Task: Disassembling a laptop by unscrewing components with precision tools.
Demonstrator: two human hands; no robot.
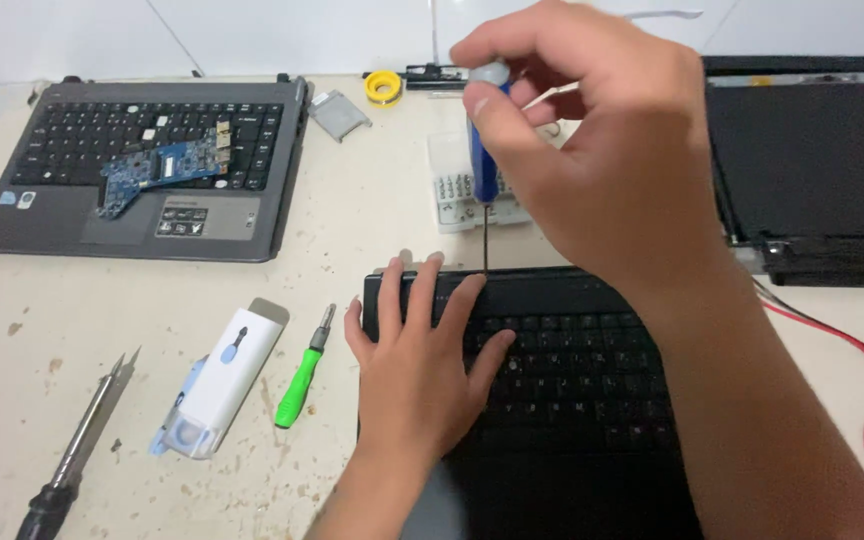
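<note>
My right hand (592,150) is pinched tight round a slim blue-handled precision screwdriver (485,150), held upright w/ its tip at the back edge of the black laptop keyboard deck (572,400), probably on a screw, can't rly see. Left hand (417,370) lies flat, fingers spread, pressing on the deck's left corner. Green-handled screwdriver (300,385) lies just beside it on the table.

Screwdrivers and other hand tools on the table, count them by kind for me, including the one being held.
Blue-handled screwdriver, held upright in the right hand: 1
Green-handled screwdriver: 1
Black-handled screwdriver: 1
White and blue tool case: 1
Total: 4
</note>
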